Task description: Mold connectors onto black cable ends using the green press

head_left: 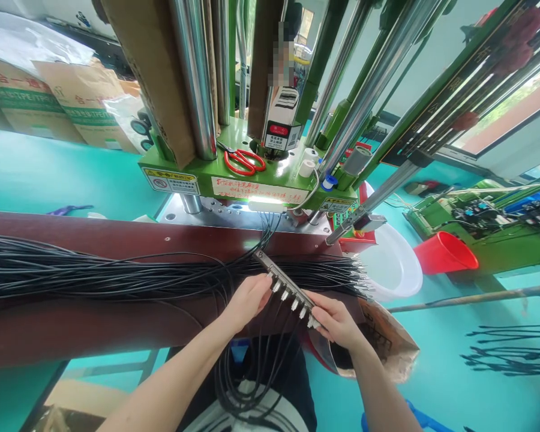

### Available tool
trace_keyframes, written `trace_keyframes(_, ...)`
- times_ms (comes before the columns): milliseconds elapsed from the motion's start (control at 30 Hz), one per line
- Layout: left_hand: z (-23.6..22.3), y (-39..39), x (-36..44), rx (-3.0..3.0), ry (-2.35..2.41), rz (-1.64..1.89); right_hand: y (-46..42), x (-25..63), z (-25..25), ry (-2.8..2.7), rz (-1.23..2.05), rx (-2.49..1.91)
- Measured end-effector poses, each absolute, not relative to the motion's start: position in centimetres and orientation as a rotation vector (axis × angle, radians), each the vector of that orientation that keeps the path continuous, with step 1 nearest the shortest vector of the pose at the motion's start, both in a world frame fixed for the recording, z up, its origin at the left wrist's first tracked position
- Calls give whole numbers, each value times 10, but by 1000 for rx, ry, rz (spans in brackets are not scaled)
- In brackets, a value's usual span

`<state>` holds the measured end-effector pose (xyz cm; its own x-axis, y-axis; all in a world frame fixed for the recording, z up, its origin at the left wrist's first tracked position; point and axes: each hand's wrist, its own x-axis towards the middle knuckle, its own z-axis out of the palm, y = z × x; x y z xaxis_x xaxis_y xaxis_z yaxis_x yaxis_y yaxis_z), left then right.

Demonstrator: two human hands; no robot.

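A slim metal bar fixture (pixel 291 285) lies at a slant in front of me, with a row of several silver cable connectors (pixel 294 304) along its near edge. My right hand (pixel 335 319) grips the bar's right end between thumb and fingers. At the bar's left part, my left hand (pixel 251 297) is closed in a pinch at the end of the row; the fingertips hide most of the connector there. Black cables (pixel 261 360) hang in loops from the connectors over my lap. Behind the bar, a long bundle of black cables (pixel 117 273) lies along the brown ledge.
A green press (pixel 166 157) stands ahead, with red-handled scissors (pixel 245 162) on its plate and a lit gap below. The brown ledge (pixel 94 339) runs leftward. At right are a paper sack (pixel 400 354), a white tub (pixel 409 264) and a red bucket (pixel 445 252).
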<state>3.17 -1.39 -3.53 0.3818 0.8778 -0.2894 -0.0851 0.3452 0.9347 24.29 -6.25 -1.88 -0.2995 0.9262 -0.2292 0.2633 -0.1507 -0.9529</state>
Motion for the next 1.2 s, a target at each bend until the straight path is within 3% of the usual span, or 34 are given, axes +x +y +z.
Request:
trace_keyframes(133,-37,-15,32,1124,955,756,-66,251,-13,-1930,1163,-1362)
trace_keyframes(267,-36,-15,34,1163,936,764,-66,257,-6,-2060,1066,-1383)
trace_keyframes(567,-20,-23,32,1407,1070,843,-37,282,25,-1746,1302,-1656)
trace_keyframes(933,11,-18,-9,2019,1227,851,70,281,65,-2193,1514,-1767)
trace_keyframes(1100,4,29,-32,2032,1466,870,99,268,47,-2573,1153,-1647)
trace_keyframes(1200,-8,65,-29,1606,1390,860,102,267,26,-2711,915,-1482)
